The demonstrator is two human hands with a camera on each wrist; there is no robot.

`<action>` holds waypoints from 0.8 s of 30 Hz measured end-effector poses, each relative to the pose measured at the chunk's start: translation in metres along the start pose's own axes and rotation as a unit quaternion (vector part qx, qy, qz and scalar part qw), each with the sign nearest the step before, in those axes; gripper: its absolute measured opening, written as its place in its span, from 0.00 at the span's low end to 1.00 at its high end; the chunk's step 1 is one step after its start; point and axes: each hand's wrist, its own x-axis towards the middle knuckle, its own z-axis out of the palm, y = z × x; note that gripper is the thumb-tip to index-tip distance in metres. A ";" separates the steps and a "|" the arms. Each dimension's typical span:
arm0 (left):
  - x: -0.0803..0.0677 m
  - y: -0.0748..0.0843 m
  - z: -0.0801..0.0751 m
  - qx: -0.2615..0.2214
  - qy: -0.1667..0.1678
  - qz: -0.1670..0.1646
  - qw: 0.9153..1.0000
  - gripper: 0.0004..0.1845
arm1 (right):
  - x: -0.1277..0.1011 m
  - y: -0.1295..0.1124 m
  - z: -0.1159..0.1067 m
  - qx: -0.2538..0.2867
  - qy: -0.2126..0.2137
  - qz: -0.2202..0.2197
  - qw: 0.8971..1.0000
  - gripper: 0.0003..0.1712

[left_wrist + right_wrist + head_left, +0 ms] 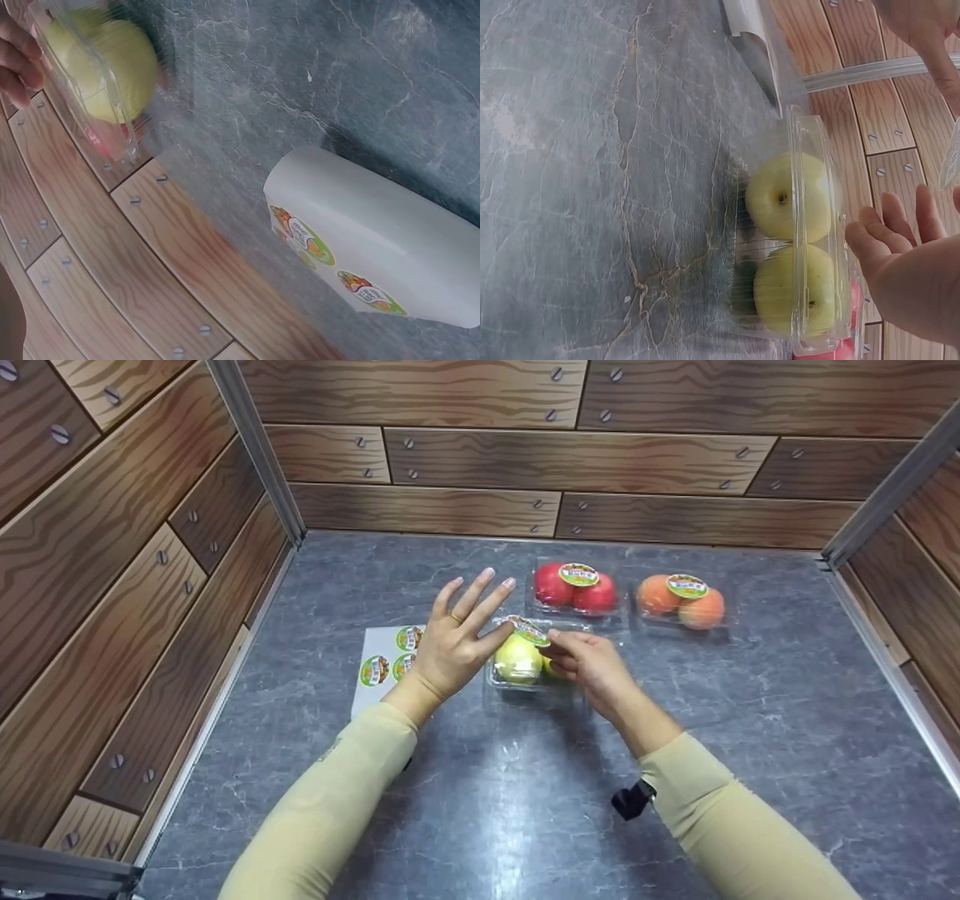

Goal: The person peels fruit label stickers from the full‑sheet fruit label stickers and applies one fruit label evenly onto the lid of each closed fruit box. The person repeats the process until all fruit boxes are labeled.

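An oval fruit sticker label point(528, 631) is held above a clear plastic box point(517, 685) with two yellow-green apples point(517, 658) inside. My right hand point(596, 671) pinches the label's right end. At its left end, my left hand point(454, 652) holds the edge with the forefinger, the other fingers spread upward; the thumb is hidden. In the right wrist view, the label point(952, 159) shows only at the edge, and the apple box point(799, 300) lies below the right hand point(919, 277). A white sticker sheet point(375, 645) with several labels lies left, partly behind the left hand.
Behind the apple box stands a clear box of red fruit point(555, 585) bearing a label point(579, 574). Right of it, a box of orange-pink fruit point(701, 611) also carries a label point(687, 586). Wood-patterned walls point(480, 457) enclose the grey marbled table point(787, 720).
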 end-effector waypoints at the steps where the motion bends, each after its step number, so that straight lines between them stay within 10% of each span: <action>1: 0.000 0.000 0.000 -0.001 -0.001 0.000 1.000 0.05 | 0.000 0.000 0.000 0.004 0.000 -0.002 1.000 0.09; 14: -0.005 0.003 0.001 -0.007 -0.006 0.001 1.000 0.04 | 0.004 0.007 0.005 -0.052 0.079 -0.130 0.987 0.10; 19: -0.008 0.007 0.003 -0.012 -0.009 -0.034 0.999 0.07 | 0.003 0.010 0.000 -0.129 0.088 -0.231 0.960 0.06; 24: -0.009 0.017 0.003 -0.056 -0.045 -0.162 0.984 0.13 | 0.001 0.013 -0.008 -0.225 0.103 -0.320 0.914 0.06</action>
